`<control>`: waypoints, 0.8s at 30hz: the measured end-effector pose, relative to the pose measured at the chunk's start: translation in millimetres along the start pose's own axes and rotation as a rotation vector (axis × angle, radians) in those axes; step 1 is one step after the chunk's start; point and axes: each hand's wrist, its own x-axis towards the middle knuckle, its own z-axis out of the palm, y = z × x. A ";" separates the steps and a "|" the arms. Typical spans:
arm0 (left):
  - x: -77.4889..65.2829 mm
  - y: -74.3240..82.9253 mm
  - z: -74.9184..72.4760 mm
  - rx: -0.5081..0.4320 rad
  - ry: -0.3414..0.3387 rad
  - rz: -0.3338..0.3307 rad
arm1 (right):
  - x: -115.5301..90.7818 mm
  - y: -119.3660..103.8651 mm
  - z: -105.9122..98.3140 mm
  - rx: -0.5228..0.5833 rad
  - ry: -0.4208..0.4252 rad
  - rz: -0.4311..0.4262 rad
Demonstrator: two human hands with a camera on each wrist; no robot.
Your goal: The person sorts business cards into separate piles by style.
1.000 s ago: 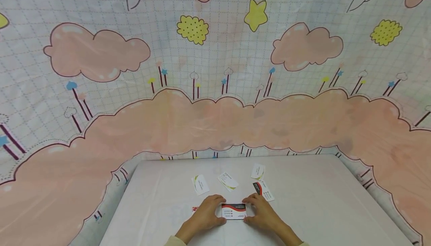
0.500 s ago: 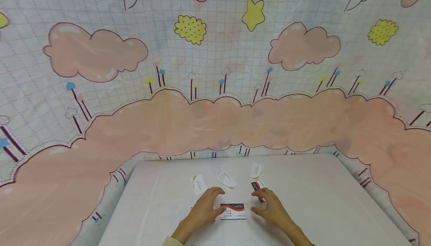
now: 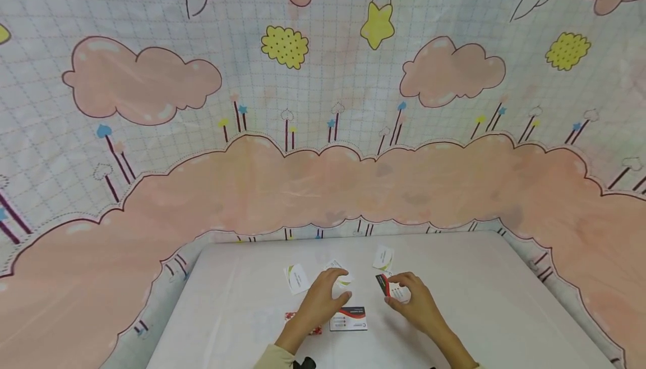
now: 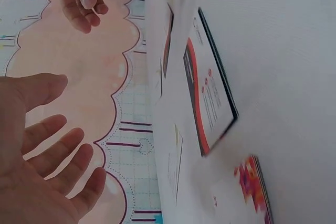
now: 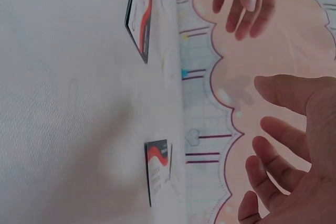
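In the head view, a neat stack of white business cards (image 3: 349,319) with a black-and-red band lies near the front of the table. My left hand (image 3: 321,297) hovers above and left of it, fingers spread and loosely bent, holding nothing. My right hand (image 3: 418,306) is raised in front of more black, red and white business cards (image 3: 382,284), partly covering them. The right wrist view shows that hand (image 5: 294,156) apart from those cards (image 5: 157,166), with nothing between fingers and thumb. A red-patterned card stack (image 3: 315,331) is partly hidden under the left forearm.
Farther back on the white table (image 3: 454,268) lie white-and-green business cards in separate groups: left (image 3: 296,279), middle (image 3: 345,281), partly behind the left hand, and right (image 3: 383,258). A cloud-printed curtain (image 3: 323,189) borders the table's back and sides.
Both hands have let go of the ends of the middle card stack and lifted away. The left hand rose slightly forward; the right moved right and forward to the other black-and-red cards.
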 end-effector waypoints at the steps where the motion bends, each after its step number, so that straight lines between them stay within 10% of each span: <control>1: 2.6 1.5 1.5 -0.007 0.000 -0.006 | 0.0 0.3 -0.9 -0.001 0.004 0.008; 24: 51.8 11.9 55.7 -0.061 -0.017 -0.045 | 1.5 34.9 1.9 -0.001 0.064 0.140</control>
